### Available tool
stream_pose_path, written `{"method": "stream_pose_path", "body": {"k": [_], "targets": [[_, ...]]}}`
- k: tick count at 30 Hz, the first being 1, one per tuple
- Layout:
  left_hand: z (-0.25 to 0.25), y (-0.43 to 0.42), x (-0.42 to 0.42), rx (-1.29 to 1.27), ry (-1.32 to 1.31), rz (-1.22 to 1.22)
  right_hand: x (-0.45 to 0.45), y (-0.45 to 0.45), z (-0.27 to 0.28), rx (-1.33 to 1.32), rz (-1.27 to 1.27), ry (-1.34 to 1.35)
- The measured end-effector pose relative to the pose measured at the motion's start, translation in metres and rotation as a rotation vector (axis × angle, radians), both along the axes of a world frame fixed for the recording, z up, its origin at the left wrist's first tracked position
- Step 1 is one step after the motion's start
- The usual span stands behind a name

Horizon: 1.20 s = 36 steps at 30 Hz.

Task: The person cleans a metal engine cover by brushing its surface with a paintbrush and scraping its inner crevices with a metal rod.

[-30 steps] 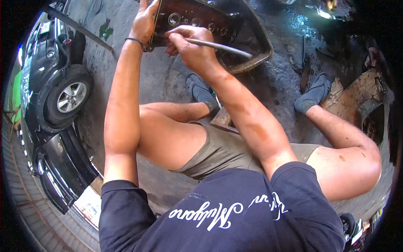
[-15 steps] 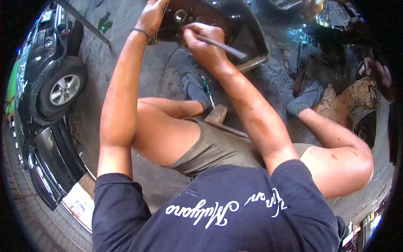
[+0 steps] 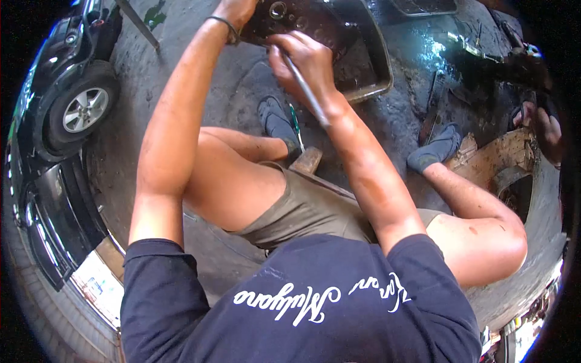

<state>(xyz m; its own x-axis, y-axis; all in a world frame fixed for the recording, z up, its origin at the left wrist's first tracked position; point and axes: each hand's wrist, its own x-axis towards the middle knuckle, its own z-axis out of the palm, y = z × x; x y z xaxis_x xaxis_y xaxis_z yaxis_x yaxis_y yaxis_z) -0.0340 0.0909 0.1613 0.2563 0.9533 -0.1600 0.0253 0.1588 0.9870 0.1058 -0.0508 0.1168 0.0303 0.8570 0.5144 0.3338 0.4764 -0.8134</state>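
Observation:
A dark metal part with round holes (image 3: 308, 24) lies at the top of the view, above or in a black tray (image 3: 382, 75). At its left edge is my left hand (image 3: 237, 11), its fingers partly cut off by the frame and closed on the part's side. My right hand (image 3: 302, 63) is closed around a thin grey rod-like tool (image 3: 305, 91), whose handle slants down over my right wrist. The tool's far end is hidden by the fingers, close to the part's lower edge.
A black car's wheel (image 3: 86, 110) stands at the left, near a slanting pole (image 3: 138, 24). A green-handled tool (image 3: 295, 121) lies by my foot and a wood block (image 3: 307, 160). At the right are a stained wooden board (image 3: 493, 157) and another person's foot (image 3: 549, 130).
The tool's handle has swung from pointing right to slanting down along my right wrist. My right hand has shifted right, and the view has moved, with the green-handled tool now uncovered.

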Motion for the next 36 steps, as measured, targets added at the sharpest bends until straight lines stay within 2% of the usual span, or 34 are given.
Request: {"method": "stream_pose_path", "body": {"k": [2, 4, 5, 8, 9, 10, 12, 13, 16, 18, 20, 21, 24, 25, 26, 30, 32, 33, 34, 36], "targets": [[0.010, -0.007, 0.004, -0.099, 0.057, 0.036, -0.005, 0.005, -0.013, 0.072, 0.025, 0.035], [0.004, -0.004, 0.001, 0.047, 0.067, -0.006, 0.006, -0.001, -0.014, 0.068, 0.032, 0.006], [-0.001, 0.000, 0.007, -0.078, -0.217, 0.016, 0.010, -0.001, -0.015, 0.102, 0.021, -0.040], [-0.005, 0.004, 0.002, -0.085, -0.186, -0.069, 0.005, 0.002, -0.022, 0.208, 0.092, -0.129], [-0.007, 0.004, 0.000, -0.143, -0.317, -0.109, 0.012, -0.001, -0.024, 0.175, 0.103, -0.205], [-0.012, 0.010, 0.000, -0.136, -0.320, -0.116, 0.012, -0.005, -0.024, 0.181, 0.096, -0.210], [-0.009, 0.012, 0.006, 0.039, -0.145, -0.007, 0.007, -0.011, -0.019, 0.209, 0.018, -0.186], [-0.003, 0.007, 0.010, -0.011, -0.068, 0.005, 0.004, -0.012, -0.017, 0.254, 0.011, -0.157], [-0.010, 0.011, 0.002, -0.027, -0.164, -0.048, 0.009, -0.015, -0.029, 0.124, 0.095, -0.303], [-0.014, 0.027, -0.001, 0.040, -0.126, -0.018, 0.003, -0.017, -0.030, 0.250, -0.004, -0.304], [-0.023, 0.028, -0.012, -0.151, -0.322, -0.183, 0.003, -0.017, -0.021, 0.318, -0.028, -0.288], [-0.028, 0.021, -0.014, -0.169, -0.320, -0.179, 0.003, -0.026, -0.027, 0.300, -0.025, -0.285], [-0.018, 0.018, -0.001, 0.030, -0.153, -0.037, 0.005, -0.020, -0.031, 0.299, -0.038, -0.361], [-0.004, 0.009, 0.012, -0.028, -0.040, 0.057, 0.002, -0.016, -0.029, 0.341, -0.049, -0.349], [-0.009, 0.004, 0.009, -0.044, -0.039, 0.061, 0.001, -0.016, -0.028, 0.373, -0.060, -0.336], [-0.003, 0.019, 0.010, -0.029, -0.134, 0.011, 0.008, -0.012, -0.028, 0.274, 0.013, -0.442], [-0.002, 0.007, 0.011, -0.073, -0.155, 0.005, 0.009, -0.013, -0.024, 0.340, 0.018, -0.332], [-0.005, 0.018, 0.002, -0.321, -0.502, -0.171, 0.011, -0.016, -0.028, 0.232, 0.043, -0.387], [-0.009, 0.022, 0.003, -0.307, -0.504, -0.183, 0.012, -0.013, -0.028, 0.246, 0.033, -0.393], [-0.017, 0.022, 0.005, 0.057, -0.098, 0.000, 0.010, -0.013, -0.023, 0.295, 0.057, -0.390]]}}
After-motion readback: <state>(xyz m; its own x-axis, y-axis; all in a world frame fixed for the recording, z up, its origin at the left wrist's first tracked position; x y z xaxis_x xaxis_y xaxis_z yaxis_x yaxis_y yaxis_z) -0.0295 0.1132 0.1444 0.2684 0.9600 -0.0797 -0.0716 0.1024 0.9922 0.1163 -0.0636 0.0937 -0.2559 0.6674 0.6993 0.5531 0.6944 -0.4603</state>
